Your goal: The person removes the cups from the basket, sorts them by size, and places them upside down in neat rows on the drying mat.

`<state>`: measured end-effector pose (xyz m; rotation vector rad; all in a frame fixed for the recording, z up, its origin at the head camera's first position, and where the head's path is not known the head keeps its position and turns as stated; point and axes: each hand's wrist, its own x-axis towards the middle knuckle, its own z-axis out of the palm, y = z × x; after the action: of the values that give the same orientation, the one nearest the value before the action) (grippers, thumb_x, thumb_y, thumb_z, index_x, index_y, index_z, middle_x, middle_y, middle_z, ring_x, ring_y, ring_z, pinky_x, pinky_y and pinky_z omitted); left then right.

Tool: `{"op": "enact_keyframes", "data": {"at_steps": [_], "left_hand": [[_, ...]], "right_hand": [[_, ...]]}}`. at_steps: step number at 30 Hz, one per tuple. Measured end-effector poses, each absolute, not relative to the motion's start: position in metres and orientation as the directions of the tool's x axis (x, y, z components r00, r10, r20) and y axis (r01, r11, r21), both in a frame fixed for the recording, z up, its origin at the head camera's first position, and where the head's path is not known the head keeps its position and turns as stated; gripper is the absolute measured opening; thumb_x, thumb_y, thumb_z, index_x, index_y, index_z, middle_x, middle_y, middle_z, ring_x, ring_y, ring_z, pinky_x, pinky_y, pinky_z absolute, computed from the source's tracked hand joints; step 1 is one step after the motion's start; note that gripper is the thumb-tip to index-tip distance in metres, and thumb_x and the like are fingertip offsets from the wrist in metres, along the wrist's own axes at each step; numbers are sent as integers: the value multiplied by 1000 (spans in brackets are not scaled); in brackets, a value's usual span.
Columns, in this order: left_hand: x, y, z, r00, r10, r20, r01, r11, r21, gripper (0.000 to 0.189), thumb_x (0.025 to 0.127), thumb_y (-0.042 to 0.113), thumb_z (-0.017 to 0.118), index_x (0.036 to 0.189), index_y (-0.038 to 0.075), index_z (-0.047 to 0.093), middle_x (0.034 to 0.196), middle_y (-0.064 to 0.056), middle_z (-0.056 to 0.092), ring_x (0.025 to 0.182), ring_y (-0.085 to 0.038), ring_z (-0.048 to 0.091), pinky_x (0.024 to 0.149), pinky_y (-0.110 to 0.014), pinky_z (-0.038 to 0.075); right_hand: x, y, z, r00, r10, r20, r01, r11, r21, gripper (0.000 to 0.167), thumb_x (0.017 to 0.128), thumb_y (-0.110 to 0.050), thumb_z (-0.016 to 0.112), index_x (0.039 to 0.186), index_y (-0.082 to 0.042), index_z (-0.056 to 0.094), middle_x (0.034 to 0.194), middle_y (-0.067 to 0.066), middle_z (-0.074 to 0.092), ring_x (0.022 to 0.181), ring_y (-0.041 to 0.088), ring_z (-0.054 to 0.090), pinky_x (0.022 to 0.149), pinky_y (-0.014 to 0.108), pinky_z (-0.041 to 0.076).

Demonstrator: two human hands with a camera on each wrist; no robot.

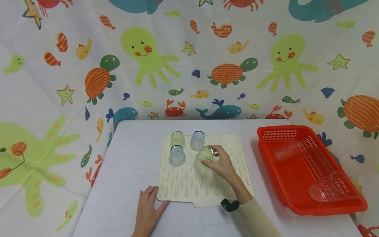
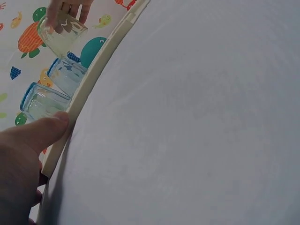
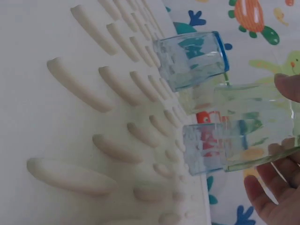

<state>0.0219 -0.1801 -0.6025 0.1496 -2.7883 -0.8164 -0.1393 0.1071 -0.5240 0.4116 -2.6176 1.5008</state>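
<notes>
My right hand (image 1: pixel 220 164) grips a pale yellow-green glass tumbler (image 3: pixel 251 112) by its sides, thumb on one side and fingers on the other. The right wrist view shows the tumbler's base raised off the cream ridged drying mat (image 1: pixel 186 179). Three more tumblers stand on the mat's far left part: a yellow-green one (image 1: pixel 177 141) at the back, a blue one (image 1: pixel 197 141) to its right, and another blue one (image 1: pixel 177 156) in front. My left hand (image 1: pixel 147 209) lies at the mat's near left corner, thumb against its edge (image 2: pixel 56 157) and fingers extended.
A red plastic basket (image 1: pixel 281 184) with perforated sides stands right of the mat. Two clear glasses lie in it, one toward the back (image 1: pixel 288 151) and one toward the front (image 1: pixel 325 189). A curtain with sea animals (image 1: pixel 189 65) hangs behind the white table (image 1: pixel 133 154).
</notes>
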Motion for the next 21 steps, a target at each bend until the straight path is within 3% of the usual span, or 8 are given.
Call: {"op": "enact_keyframes", "data": {"at_steps": [9, 21], "left_hand": [[22, -181, -604, -965, -165, 203, -29, 839, 544, 75, 75, 40, 87, 132, -2, 61, 133, -13, 58, 136, -39, 47, 120, -64, 27], [22, -182, -602, -967, -163, 195, -31, 837, 546, 74, 76, 40, 86, 132, -1, 61, 133, -13, 59, 137, -38, 47, 121, -61, 27]], "right_hand": [[-150, 91, -530, -979, -174, 107, -185, 528, -829, 75, 77, -31, 87, 138, -5, 53, 131, 10, 58, 120, 26, 57, 99, 43, 57], [-158, 83, -539, -984, -136, 112, -168, 527, -833, 74, 77, -29, 88, 138, -5, 53, 131, 11, 58, 120, 28, 58, 100, 45, 57]]}}
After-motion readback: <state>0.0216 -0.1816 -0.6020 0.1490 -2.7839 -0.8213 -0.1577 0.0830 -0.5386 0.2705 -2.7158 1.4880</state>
